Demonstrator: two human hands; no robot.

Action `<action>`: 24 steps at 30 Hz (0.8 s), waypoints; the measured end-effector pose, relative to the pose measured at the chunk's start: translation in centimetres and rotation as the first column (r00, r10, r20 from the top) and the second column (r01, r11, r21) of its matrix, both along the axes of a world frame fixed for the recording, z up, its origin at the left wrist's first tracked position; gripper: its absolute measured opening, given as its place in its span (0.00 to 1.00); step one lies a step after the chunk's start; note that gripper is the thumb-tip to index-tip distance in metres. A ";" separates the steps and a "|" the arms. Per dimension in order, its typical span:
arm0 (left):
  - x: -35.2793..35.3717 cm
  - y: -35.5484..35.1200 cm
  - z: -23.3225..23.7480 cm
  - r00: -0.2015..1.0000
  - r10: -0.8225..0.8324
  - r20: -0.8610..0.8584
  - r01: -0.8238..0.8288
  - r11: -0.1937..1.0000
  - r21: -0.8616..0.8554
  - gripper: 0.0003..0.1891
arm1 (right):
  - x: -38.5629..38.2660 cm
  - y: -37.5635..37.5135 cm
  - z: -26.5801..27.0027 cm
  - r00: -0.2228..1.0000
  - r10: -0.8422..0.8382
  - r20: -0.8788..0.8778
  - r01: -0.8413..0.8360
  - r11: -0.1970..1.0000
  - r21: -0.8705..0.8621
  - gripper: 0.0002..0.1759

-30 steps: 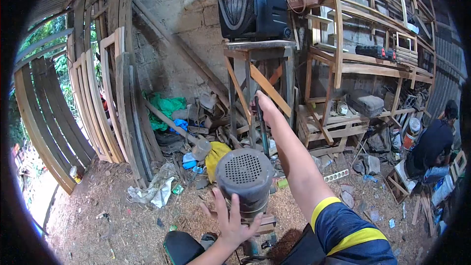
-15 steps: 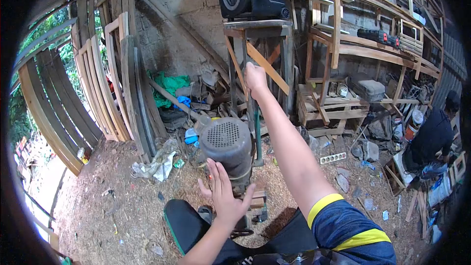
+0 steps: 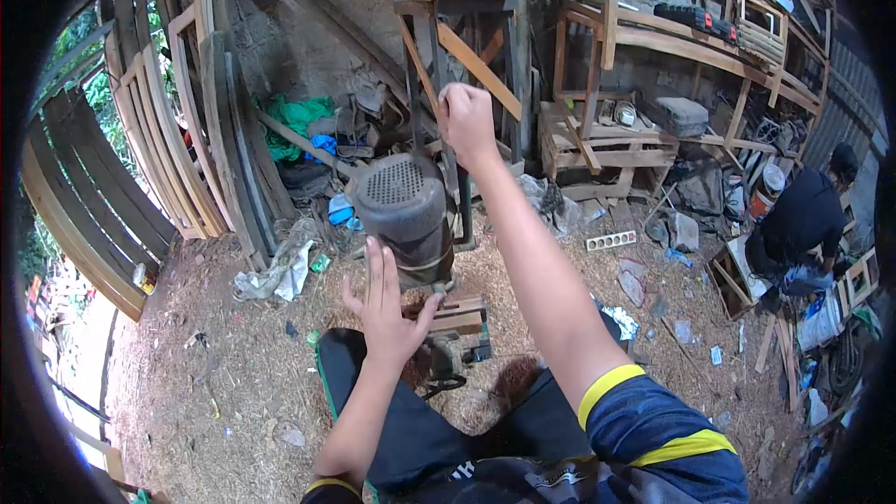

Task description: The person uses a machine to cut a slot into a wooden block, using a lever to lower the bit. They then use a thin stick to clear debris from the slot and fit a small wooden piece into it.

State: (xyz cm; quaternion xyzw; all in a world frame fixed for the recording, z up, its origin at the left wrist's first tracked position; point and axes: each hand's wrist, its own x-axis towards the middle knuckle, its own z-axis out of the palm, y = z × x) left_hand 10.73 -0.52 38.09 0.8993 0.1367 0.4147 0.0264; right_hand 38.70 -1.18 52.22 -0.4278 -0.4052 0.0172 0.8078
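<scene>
Head camera: at the left edge of the littered ground (image 3: 210, 364), a plank panel (image 3: 79, 196) leans upright, with pale wooden frames (image 3: 149, 121) beside it. Farther in, green sheeting (image 3: 297, 114) lies heaped toward the ground's far edge, by the wall.

Next comes the left hand (image 3: 383, 308), fingers extended and thumb held wide, pinching nothing. Its fingertips are at the lower left side of the machine's dark cylindrical housing (image 3: 399, 210); whether they press on it cannot be told. The housing has a perforated round top and rises from the near part of the ground, in front of the person's knees. It looks rigid and heavy, probably metal, smooth and perhaps slippery with dust. A flat palm against its side should steady it; the narrower neck below looks the better place to take hold, clear of the vent holes.

Wood pieces (image 3: 459, 317) are just right of that neck. Above and to the right, the right hand (image 3: 469, 126) is curled into a fist, seemingly around the top of a dark bar (image 3: 465, 210), in front of a tall stand (image 3: 457, 2).

Farther right, a power strip (image 3: 611, 241) lies on the ground, and a person (image 3: 798, 215) crouches near its right edge.
</scene>
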 end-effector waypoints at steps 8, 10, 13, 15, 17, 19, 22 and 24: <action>1.5 2.4 -2.5 0.992 -0.055 0.112 0.050 0.998 0.046 0.51 | 4.7 1.5 0.5 0.962 0.271 -0.030 -0.272 0.944 -0.188 0.24; 1.4 3.1 -3.9 0.982 -0.136 0.131 0.129 0.990 0.061 0.49 | 2.8 0.3 0.3 0.950 0.313 0.017 -0.301 0.926 -0.228 0.24; 1.2 3.3 -5.0 0.974 -0.210 0.083 0.209 0.978 0.023 0.43 | 0.3 -1.9 -0.3 0.964 0.264 -0.031 -0.265 0.947 -0.181 0.22; 1.4 3.3 -5.1 0.967 -0.245 0.076 0.244 0.970 0.020 0.40 | 0.3 -1.5 -0.6 0.976 0.217 -0.026 -0.219 0.967 -0.132 0.21; 1.8 3.7 -5.1 0.963 -0.253 0.087 0.251 0.967 0.034 0.39 | 0.1 -0.6 -0.6 0.977 0.191 -0.093 -0.199 0.976 -0.084 0.21; 2.0 3.7 -5.6 0.963 -0.249 0.098 0.248 0.968 0.030 0.39 | 1.6 0.8 -0.1 0.985 0.135 -0.110 -0.148 0.982 -0.120 0.26; 2.5 3.6 -5.6 0.962 -0.240 0.128 0.240 0.971 0.012 0.39 | 1.9 1.1 -0.1 0.984 0.135 -0.113 -0.148 0.982 -0.113 0.26; 2.9 3.5 -5.4 0.956 -0.246 0.162 0.250 0.968 -0.003 0.39 | -0.3 -0.8 -1.6 0.998 0.069 0.010 -0.068 0.994 -0.083 0.25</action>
